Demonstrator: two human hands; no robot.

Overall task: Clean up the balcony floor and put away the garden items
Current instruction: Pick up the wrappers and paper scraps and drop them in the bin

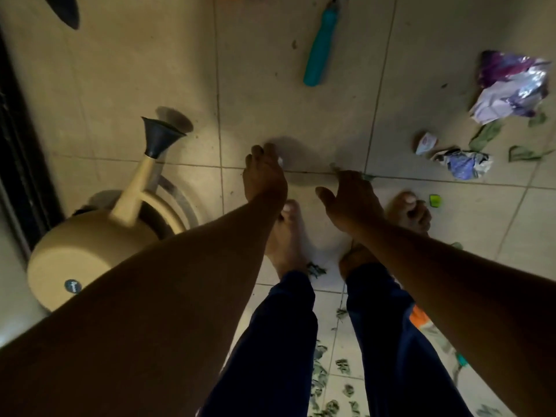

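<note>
The person bends over the tiled floor (pixel 301 115) with both arms reaching down. The left hand (pixel 264 173) has its fingers curled at the tips, and a small pale thing shows beside them; I cannot tell if it is pinched. The right hand (pixel 352 197) hangs with fingers loosely bent over a small green leaf scrap (pixel 368 176), and I cannot tell if it has hold of anything.

I take the beige watering can (pixel 99 236) as landmark: it lies on its side left of the hands. Far to its right lie 2 crumpled wrappers, the large purple wrapper (pixel 511 88) and the smaller blue wrapper (pixel 464 164). Above and right of the can lies a teal handled tool (pixel 320 49). Right of the can and lower, many dry leaves (pixel 325 383) are scattered around the legs.

The step in hand seems to be picking litter from the floor. Next, the fingers probably must close on the small scraps, which are thin and flat, so a careful pinch is needed.
</note>
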